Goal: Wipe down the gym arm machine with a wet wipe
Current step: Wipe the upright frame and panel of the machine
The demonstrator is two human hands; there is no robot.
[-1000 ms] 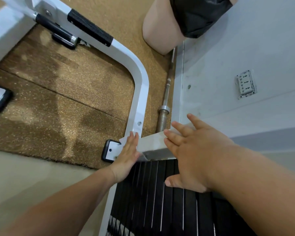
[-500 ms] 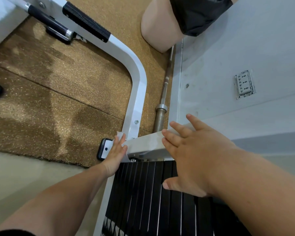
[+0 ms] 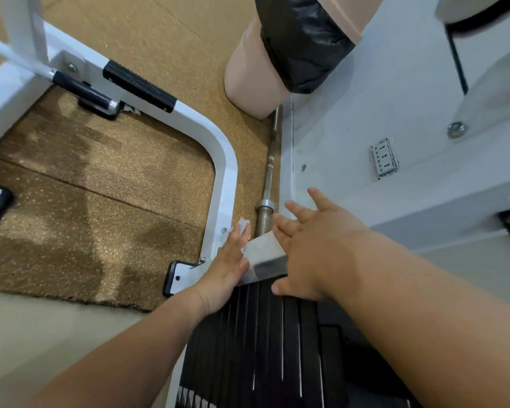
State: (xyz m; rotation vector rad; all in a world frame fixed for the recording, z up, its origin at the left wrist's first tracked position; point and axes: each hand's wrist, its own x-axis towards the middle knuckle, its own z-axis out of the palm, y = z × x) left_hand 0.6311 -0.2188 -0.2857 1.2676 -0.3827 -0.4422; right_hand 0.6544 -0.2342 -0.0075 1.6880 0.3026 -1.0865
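The gym arm machine has a white curved base frame low on the floor and a black weight stack below my arms. A white crossbar sits on top of the stack. My left hand lies flat on the left end of that crossbar, pressing a white wet wipe whose corner shows past the fingertips. My right hand rests on the right side of the crossbar, fingers spread, holding nothing.
A steel barbell lies on the cork-coloured mat along the white wall. A beige bin with a black liner stands at the far end. A wall socket is to the right. A black-capped frame foot sits by my left wrist.
My left hand with the wipe has slid forward along the crossbar toward the frame joint. The camera has moved closer and shifted. My right hand stays in place.
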